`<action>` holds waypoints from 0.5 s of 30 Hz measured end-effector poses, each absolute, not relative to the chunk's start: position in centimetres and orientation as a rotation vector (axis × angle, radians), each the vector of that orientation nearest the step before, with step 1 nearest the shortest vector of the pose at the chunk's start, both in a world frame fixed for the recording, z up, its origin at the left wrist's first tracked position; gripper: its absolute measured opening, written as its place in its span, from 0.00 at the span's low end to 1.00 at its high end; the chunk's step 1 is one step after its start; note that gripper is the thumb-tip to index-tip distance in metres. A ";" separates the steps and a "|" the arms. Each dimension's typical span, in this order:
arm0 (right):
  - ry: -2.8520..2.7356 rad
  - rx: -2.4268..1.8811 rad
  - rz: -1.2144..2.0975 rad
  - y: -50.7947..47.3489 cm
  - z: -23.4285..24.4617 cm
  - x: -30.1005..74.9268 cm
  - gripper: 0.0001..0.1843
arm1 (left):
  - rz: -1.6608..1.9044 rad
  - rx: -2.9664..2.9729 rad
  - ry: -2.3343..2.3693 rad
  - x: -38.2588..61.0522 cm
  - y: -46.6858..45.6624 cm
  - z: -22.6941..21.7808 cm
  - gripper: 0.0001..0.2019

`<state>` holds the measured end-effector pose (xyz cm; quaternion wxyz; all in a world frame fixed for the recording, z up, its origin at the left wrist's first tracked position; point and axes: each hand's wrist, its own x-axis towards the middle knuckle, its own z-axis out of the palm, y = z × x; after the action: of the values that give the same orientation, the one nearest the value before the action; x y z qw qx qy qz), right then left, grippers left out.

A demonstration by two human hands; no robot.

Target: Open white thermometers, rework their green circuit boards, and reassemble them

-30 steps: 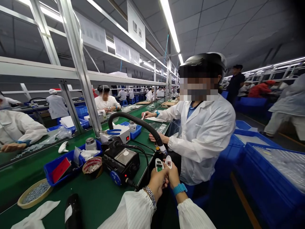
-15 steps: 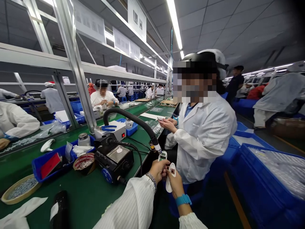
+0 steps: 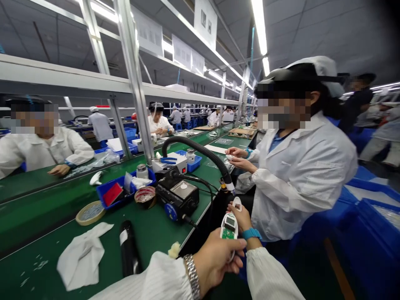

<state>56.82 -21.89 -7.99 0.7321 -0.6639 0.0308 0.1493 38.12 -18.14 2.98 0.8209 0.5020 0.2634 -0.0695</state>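
Low in the head view, my left hand (image 3: 215, 256), with a metal watch at the wrist, is closed round a white oval device housing (image 3: 229, 229). A green circuit board and a small dark-framed screen show in its open face. Just beyond it, my right hand (image 3: 244, 217), wearing a blue wrist strap, grips a white oval cover (image 3: 238, 203) with a window cut in it. The housing partly hides the cover and some right-hand fingers. A black fume hose (image 3: 200, 151) ends right above the right hand.
Left of my hands, the green bench holds a black soldering station (image 3: 178, 193), a tape roll (image 3: 146, 196), a blue bin (image 3: 103, 192), a dish of small parts (image 3: 91, 213), a white cloth (image 3: 83, 254) and a black cylinder (image 3: 128, 246). A co-worker (image 3: 300, 166) sits close at right.
The view has swung left. My left hand has drawn nearer with the housing, turning its board side up to me. The right hand's cover has moved from beside the left hand to beyond the housing.
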 end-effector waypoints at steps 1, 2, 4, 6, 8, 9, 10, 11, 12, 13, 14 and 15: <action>0.074 -1.450 0.335 -21.8 -7.6 56.5 0.11 | -0.154 1.048 0.527 36.1 -17.7 3.7 0.08; 0.080 -1.437 0.340 -21.7 -7.2 56.2 0.11 | -0.159 1.028 0.488 34.0 -17.2 4.3 0.11; 0.095 -1.411 0.343 -21.8 -6.3 55.1 0.09 | -0.150 1.005 0.478 29.8 -15.8 5.1 0.18; 0.112 -1.385 0.340 -22.2 -5.3 53.5 0.05 | -0.088 0.996 0.497 25.9 -14.2 5.2 0.24; 0.108 -1.353 0.333 -22.7 -4.3 51.0 0.05 | 0.015 0.968 0.540 22.3 -12.8 4.8 0.26; 0.089 -1.334 0.338 -22.9 -3.8 49.4 0.07 | 0.064 0.922 0.569 20.6 -12.2 4.5 0.26; 0.064 -1.318 0.355 -23.0 -3.3 47.5 0.08 | 0.109 0.859 0.598 19.0 -11.7 4.2 0.26; 0.036 -1.289 0.381 -23.0 -2.8 45.4 0.08 | 0.159 0.787 0.627 17.5 -11.4 3.8 0.28; -0.001 -1.233 0.416 -22.7 -2.3 42.9 0.13 | 0.217 0.720 0.653 16.1 -11.2 3.4 0.29; -0.051 -1.173 0.496 -22.2 -1.8 40.3 0.19 | 0.288 0.669 0.680 14.7 -11.1 3.0 0.29; -0.083 -1.092 0.572 -21.6 -1.4 37.5 0.23 | 0.378 0.642 0.714 13.4 -11.1 2.5 0.29; -0.136 -1.015 0.702 -20.7 -1.0 34.6 0.29 | 0.480 0.640 0.759 12.2 -11.1 2.0 0.28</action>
<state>34.60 -20.65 -1.03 0.8136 -0.4753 -0.0638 0.3287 12.25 -11.13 2.04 0.8517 0.3042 0.3607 0.2279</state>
